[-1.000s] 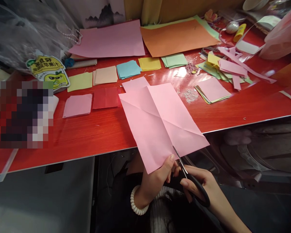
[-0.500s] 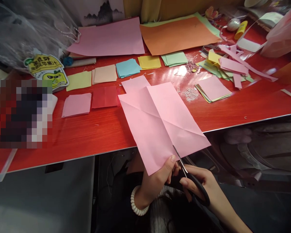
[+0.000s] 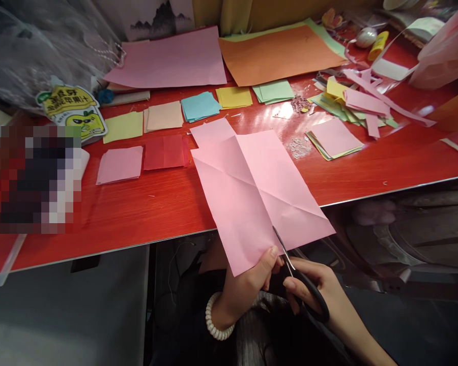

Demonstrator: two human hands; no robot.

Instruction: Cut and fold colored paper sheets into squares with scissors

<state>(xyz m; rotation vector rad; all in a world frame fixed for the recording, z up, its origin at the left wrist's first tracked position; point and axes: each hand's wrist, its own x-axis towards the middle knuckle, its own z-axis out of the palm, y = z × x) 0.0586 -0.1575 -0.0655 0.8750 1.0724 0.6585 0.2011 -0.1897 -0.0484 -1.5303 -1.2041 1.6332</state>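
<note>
A creased pink paper sheet (image 3: 229,203) is held out in front of me, partly over the table's front edge. My left hand (image 3: 254,279) pinches its near edge, thumb on top. In my right hand (image 3: 324,287) is a pair of black-handled scissors (image 3: 316,304), fingers at the loops. Their blades straddle the sheet at the near end of its long middle crease, close beside my left thumb. The lower blade is partly hidden by the paper. Past the sheet's far end, another pink paper piece (image 3: 213,132) shows on the table.
Small stacks of coloured paper, such as the blue stack (image 3: 201,107), lie on the red table (image 3: 164,208). Large pink (image 3: 171,58) and orange sheets (image 3: 278,56) rest behind them. Paper scraps (image 3: 366,101) pile at the right; a yellow-green pouch (image 3: 74,112) stands left.
The far end of the pink sheet has shifted slightly to the right. Both hands and the scissors stay almost in the same place.
</note>
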